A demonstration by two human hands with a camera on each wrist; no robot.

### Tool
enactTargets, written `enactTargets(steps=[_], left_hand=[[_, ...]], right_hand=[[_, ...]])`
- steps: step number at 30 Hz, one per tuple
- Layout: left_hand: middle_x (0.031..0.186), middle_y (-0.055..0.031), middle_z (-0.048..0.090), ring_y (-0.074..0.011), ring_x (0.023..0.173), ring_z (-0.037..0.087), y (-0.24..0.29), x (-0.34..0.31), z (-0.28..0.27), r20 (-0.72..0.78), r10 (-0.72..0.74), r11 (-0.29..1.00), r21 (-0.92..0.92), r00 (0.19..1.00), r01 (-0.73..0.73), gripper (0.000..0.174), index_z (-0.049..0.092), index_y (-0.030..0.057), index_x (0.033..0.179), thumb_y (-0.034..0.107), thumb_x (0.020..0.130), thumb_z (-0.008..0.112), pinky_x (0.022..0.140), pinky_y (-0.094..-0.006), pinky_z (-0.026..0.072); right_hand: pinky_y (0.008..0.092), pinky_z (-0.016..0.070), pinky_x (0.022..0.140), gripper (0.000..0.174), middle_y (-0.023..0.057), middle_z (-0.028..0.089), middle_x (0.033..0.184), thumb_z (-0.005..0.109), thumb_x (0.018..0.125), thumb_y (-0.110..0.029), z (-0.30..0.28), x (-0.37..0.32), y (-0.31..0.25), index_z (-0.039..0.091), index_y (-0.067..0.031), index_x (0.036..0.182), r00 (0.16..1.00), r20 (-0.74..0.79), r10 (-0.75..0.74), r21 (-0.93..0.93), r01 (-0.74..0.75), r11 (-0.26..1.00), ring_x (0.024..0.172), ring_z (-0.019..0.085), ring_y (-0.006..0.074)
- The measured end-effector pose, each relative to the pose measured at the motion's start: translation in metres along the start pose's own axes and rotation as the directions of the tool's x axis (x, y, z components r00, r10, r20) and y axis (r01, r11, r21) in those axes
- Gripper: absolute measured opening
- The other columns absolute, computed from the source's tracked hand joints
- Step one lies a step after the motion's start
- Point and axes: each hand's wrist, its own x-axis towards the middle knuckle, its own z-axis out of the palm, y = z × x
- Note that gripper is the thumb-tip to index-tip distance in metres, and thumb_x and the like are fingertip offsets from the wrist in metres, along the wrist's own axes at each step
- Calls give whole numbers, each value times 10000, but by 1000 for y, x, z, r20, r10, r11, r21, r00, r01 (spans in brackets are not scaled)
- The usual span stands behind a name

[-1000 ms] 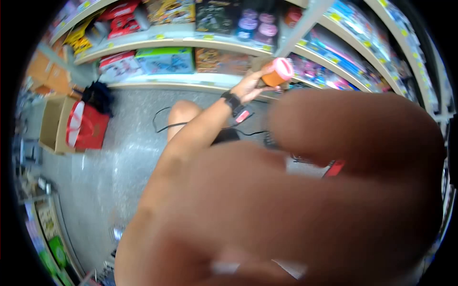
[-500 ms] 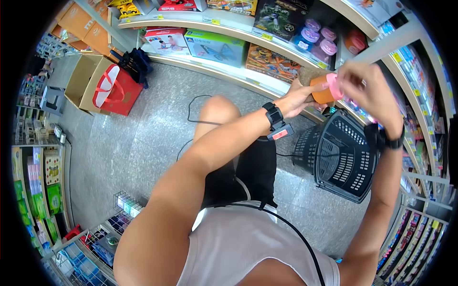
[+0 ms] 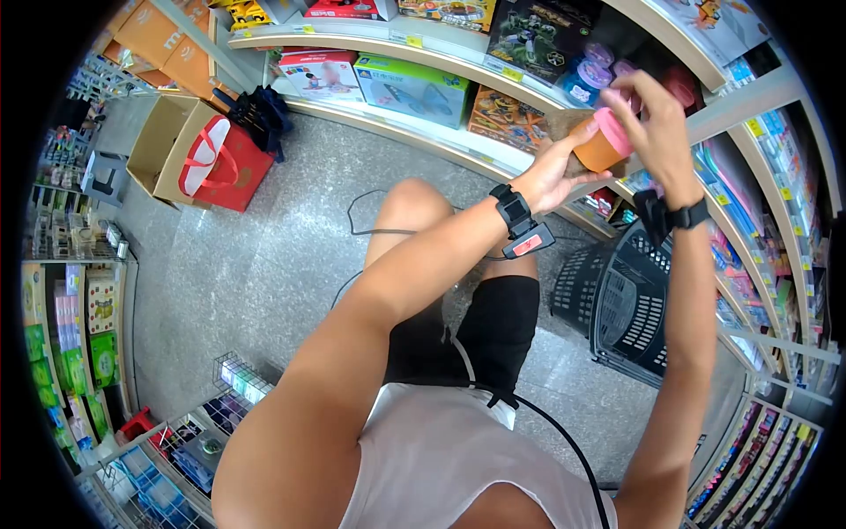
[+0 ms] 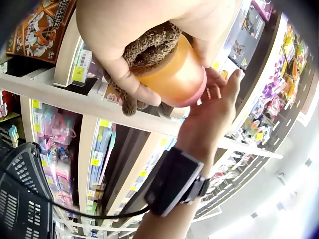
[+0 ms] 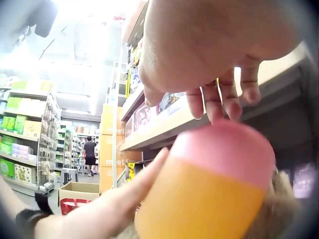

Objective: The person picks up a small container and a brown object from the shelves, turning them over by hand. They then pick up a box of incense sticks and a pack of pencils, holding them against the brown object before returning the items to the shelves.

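Observation:
An orange jar (image 3: 599, 152) with a pink lid (image 3: 614, 130) is tilted in front of the lower shelf. My left hand (image 3: 555, 176) grips the jar together with a brown fuzzy thing (image 4: 152, 47), which lies against the jar's side. My right hand (image 3: 656, 132) is at the pink lid, its fingers spread. In the right wrist view the fingertips (image 5: 232, 107) of that hand hang at the lid's top edge; whether they touch it I cannot tell.
A dark shopping basket (image 3: 630, 300) stands on the floor at the right. Boxed toys (image 3: 412, 88) and lidded jars fill the shelves ahead. A cardboard box (image 3: 163, 150) and red bag (image 3: 236, 167) stand at the left. A cable crosses the floor.
The right hand has come into view and moved to the pink lid, its fingers spreading lately. The left hand still grips the orange jar. The large blurred arm from earlier no longer blocks the view.

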Motion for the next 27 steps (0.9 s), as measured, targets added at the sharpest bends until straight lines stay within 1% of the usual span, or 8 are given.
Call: enactTargets(steps=[3,10,14,16,17,20,23,27], left_hand=[[1252,-100,616,-226,1127,627,4,5,-7,82,-97,992,-77,992,104,559,520,80,1340,423,931,685,903,-416,580],[1205,-127,627,-216,1125,630,-26,-9,-5,31,-161,871,475,986,127,585,517,36,1329,430,932,686,836,-365,591],[1216,-169,641,-302,1155,611,-62,-29,-13,415,192,431,779,889,-456,489,624,30,1240,345,881,733,1005,-400,473],[1226,-204,609,-365,1159,590,-76,-41,-18,612,147,273,730,777,-627,573,624,31,1239,366,807,793,1008,-430,475],[1228,-195,587,-389,1142,585,-78,-47,-17,684,107,234,688,721,-687,688,600,36,1268,390,733,848,1005,-450,482],[1220,-194,583,-389,1133,589,-87,-49,-21,752,-40,282,640,658,-714,752,567,45,1301,364,695,878,1001,-443,489],[1252,-172,583,-326,1145,602,-100,-58,-23,625,-91,406,734,775,-544,808,545,35,1298,362,660,917,990,-424,498],[1293,-126,586,-218,1170,598,-95,-63,-22,285,-326,809,578,901,110,722,490,11,1337,300,786,856,942,-368,537]], right_hand=[[383,503,817,337,176,627,1030,699,892,-230,25,-41,-7,630,-25,1152,997,-67,28,38,-26,999,938,634,358],[409,496,867,307,209,636,1049,591,941,-175,56,-144,-26,619,33,1165,878,-326,350,116,-330,937,973,638,368],[367,506,848,301,149,682,963,496,1021,-212,91,-200,-53,615,42,1131,505,-418,755,377,-660,650,905,654,267],[339,504,820,297,93,659,958,450,1046,-215,97,-237,-50,612,23,1122,195,-53,979,723,-669,172,910,632,193],[316,497,783,299,58,622,959,422,1056,-225,114,-264,-41,607,4,1110,353,-204,913,791,-490,367,894,603,150],[260,477,619,409,23,626,911,477,1054,-411,116,-277,-54,601,-23,1082,120,-148,982,910,-373,183,774,609,112],[220,349,396,450,19,623,806,444,1053,-468,94,-272,-77,612,-54,1103,70,-56,996,868,-490,83,549,534,75],[238,492,607,486,125,599,1143,642,971,-326,97,-264,-81,519,21,1289,348,-352,869,606,-623,495,860,603,143]])
